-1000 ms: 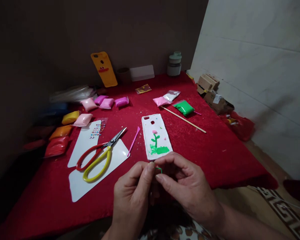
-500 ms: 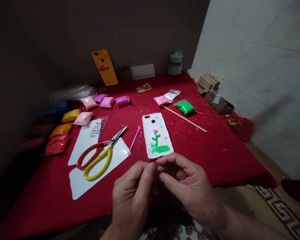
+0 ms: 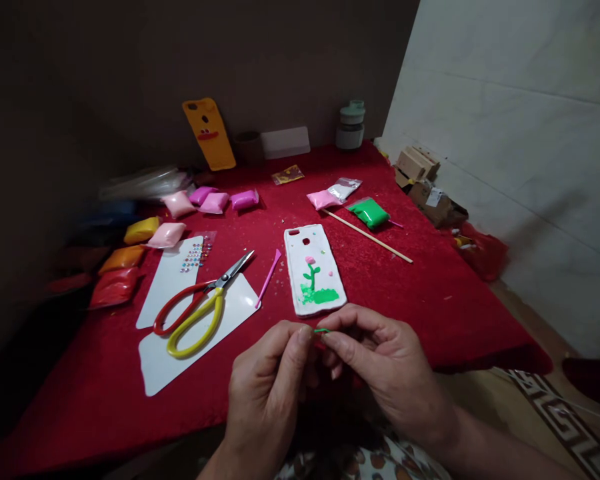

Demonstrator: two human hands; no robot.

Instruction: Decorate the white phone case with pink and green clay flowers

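My left hand [image 3: 267, 387] and my right hand [image 3: 387, 373] meet at the near edge of the red table [image 3: 430, 300]. Both pinch a thin green clay strand [image 3: 322, 331] between thumb and fingertips. Just beyond the fingers lies a white phone case [image 3: 314, 269] decorated with a green stem, green grass and a pink flower. A pink plastic tool [image 3: 269, 279] rests left of the case.
Red-and-yellow scissors [image 3: 197, 309] lie on white sheets [image 3: 180, 347]. Clay packets [image 3: 130, 257] in several colours sit at the left; a green packet [image 3: 370, 213] and a wooden stick [image 3: 367, 237] lie to the right. A yellow phone case [image 3: 209, 133] leans on the wall. Boxes [image 3: 425, 183] stand off the table's right side.
The hands have shifted slightly while working the green strand; it now shows as a short horizontal piece between the fingertips. Nothing on the table moved.
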